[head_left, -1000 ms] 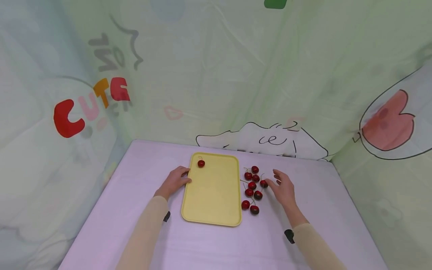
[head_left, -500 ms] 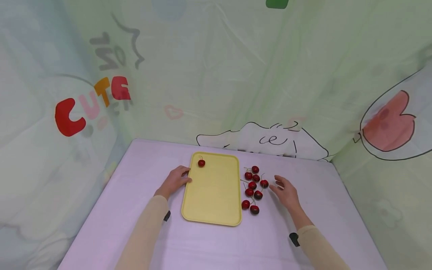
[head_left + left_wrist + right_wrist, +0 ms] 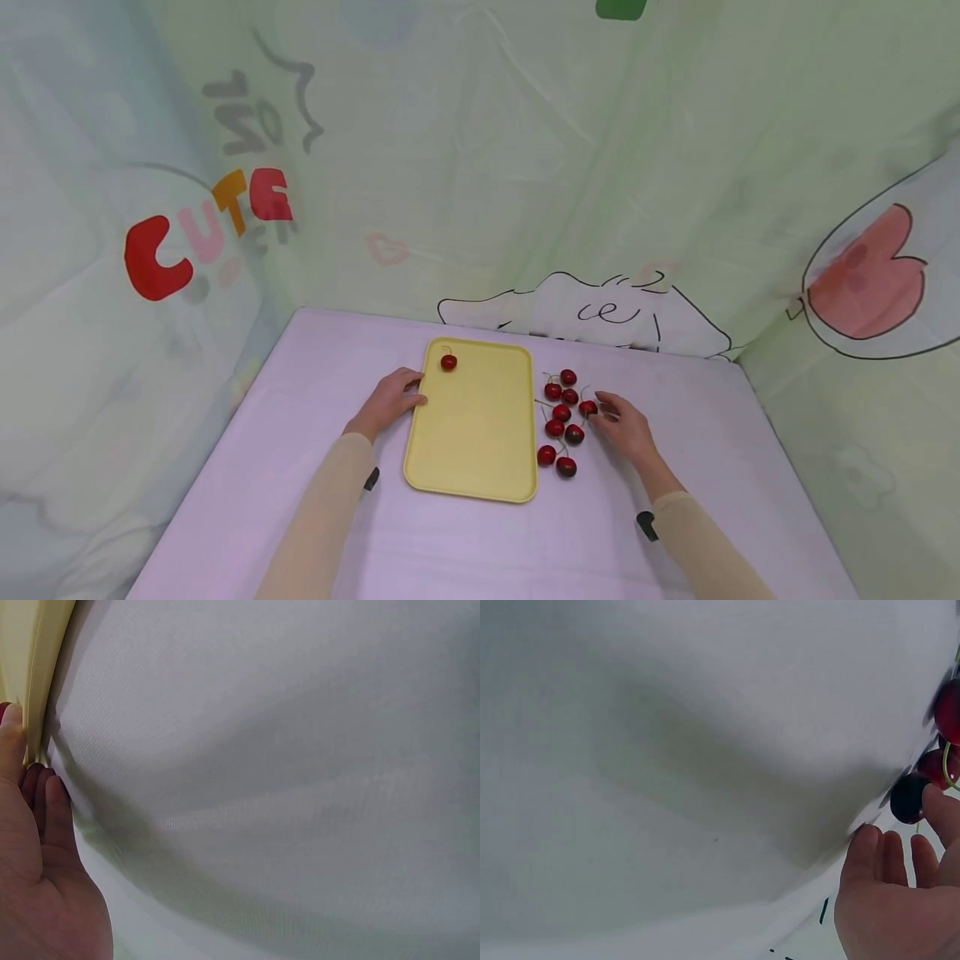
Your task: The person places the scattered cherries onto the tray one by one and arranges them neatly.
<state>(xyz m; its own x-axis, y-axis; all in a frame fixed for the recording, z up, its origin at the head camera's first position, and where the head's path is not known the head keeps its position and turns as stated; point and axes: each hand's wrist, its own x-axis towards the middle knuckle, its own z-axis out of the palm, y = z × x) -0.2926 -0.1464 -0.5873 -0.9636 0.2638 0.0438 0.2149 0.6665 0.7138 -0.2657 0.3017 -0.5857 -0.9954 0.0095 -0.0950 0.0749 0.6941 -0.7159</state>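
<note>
A yellow rectangular tray lies on the table, with a single red cherry near its far left corner. My left hand grips the tray's left edge, thumb on the rim and fingers at the outer side in the left wrist view. Right of the tray, several dark red cherries with green stems lie in a loose group. Beside the rightmost cherry is my right hand, thumb and fingers apart. In the right wrist view the thumb overlaps a dark cherry; whether it touches is unclear.
A pale lilac cloth covers the table. Printed fabric curtains close it in at the back and both sides. Beige sleeves and dark wrist devices show on both arms.
My right hand drew back to the right from the rightmost cherry, then came in to it again. The left hand stays on the tray edge. No cherry has visibly moved.
</note>
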